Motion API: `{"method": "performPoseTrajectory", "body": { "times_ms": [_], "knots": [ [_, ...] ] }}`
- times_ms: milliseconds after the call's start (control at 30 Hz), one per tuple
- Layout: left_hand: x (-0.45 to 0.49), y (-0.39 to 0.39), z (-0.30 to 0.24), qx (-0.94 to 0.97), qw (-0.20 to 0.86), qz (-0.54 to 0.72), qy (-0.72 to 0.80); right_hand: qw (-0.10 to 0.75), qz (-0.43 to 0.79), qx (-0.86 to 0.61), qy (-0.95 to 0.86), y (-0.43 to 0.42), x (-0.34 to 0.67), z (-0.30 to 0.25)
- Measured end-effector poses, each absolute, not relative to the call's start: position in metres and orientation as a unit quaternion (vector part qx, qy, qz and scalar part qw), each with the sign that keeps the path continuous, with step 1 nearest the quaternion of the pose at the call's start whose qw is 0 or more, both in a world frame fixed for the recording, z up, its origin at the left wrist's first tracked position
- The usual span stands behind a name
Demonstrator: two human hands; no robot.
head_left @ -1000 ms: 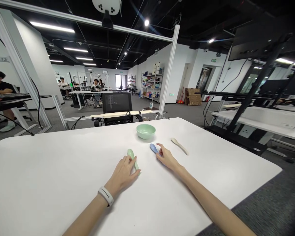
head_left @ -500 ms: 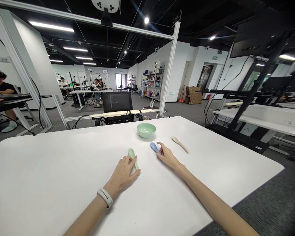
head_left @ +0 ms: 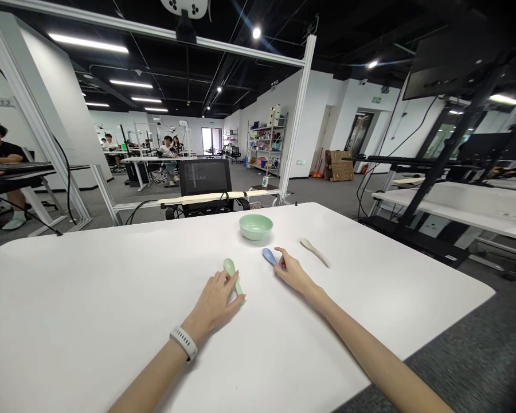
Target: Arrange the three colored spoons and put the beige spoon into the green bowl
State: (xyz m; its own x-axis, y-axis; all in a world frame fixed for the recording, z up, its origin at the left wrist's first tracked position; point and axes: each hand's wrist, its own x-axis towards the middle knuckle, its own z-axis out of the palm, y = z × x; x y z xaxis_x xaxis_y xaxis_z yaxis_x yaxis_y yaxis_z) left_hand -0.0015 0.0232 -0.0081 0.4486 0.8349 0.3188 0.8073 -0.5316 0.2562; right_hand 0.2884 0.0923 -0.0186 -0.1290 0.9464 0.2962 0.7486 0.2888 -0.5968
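On the white table (head_left: 112,298), my left hand (head_left: 212,301) lies over a green spoon (head_left: 229,266). Its index finger crosses the spoon near the neck and its thumb is at the handle end. My right hand (head_left: 296,274) has its fingers at a blue spoon (head_left: 268,256), with the handle mostly hidden beneath them and the bowl part showing. Both spoons lie on the tabletop. Beyond the hands sits a green bowl (head_left: 256,228). A cream spoon (head_left: 315,252) lies right of the blue one, touched by neither hand.
A metal frame (head_left: 298,103) rises behind the table, with a black mesh chair (head_left: 205,176) past the far edge. To the right are a black stand (head_left: 438,155) and another white table (head_left: 460,215). Other people sit at desks farther back and at left.
Both hands stay at the same spoons, and the bowl and cream spoon stay where they were. The view has shifted only very slightly.
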Motion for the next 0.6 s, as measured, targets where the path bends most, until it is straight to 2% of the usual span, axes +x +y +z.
{"method": "performPoseTrajectory", "body": {
  "times_ms": [600],
  "knots": [
    [0.0013,0.0188,0.0012,0.845,0.069,0.187,0.496,0.312,0.167,-0.585,-0.730,0.0898,0.2882,-0.0150]
  ]
}}
